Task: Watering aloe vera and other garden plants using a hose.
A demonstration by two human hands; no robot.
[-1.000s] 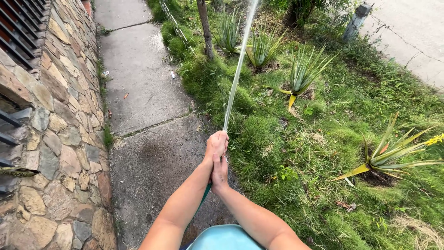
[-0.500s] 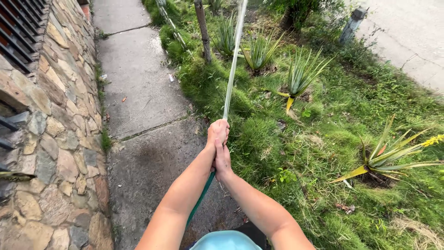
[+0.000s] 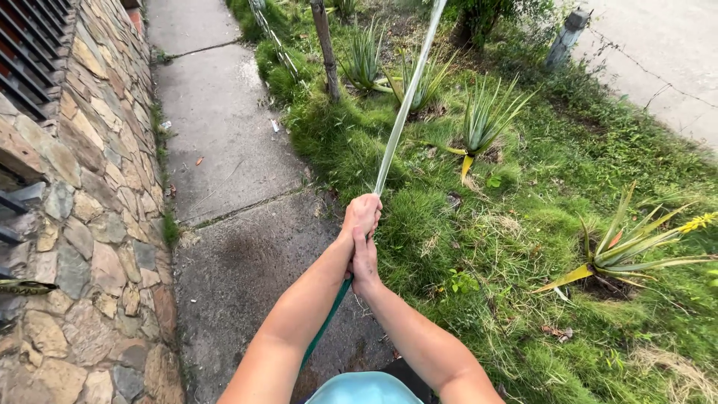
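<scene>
The green hose runs up between the two forearms from the bottom of the view and ends inside both hands, over the edge where the pavement meets the grass.

The grass strip fills the right half, thick and uneven. The concrete path runs up the middle, darker and damp near the hands, with joints across it. The stone wall of rough tan and grey blocks stands along the left, with dark bars at its upper corner. A paler paved surface lies at the top right, beyond a short grey post.

Spiky green plants stand in the grass: one with yellowing leaves at the right edge, another further up. A thin trunk rises beside the path.

A jet of water shoots from the hands up and to the right, out of the top of the view.

The left hand is closed around the hose end; the right hand is wrapped against it just below, touching it.

A few small bits of litter, white and orange, lie on the path, too small to tell apart.
</scene>
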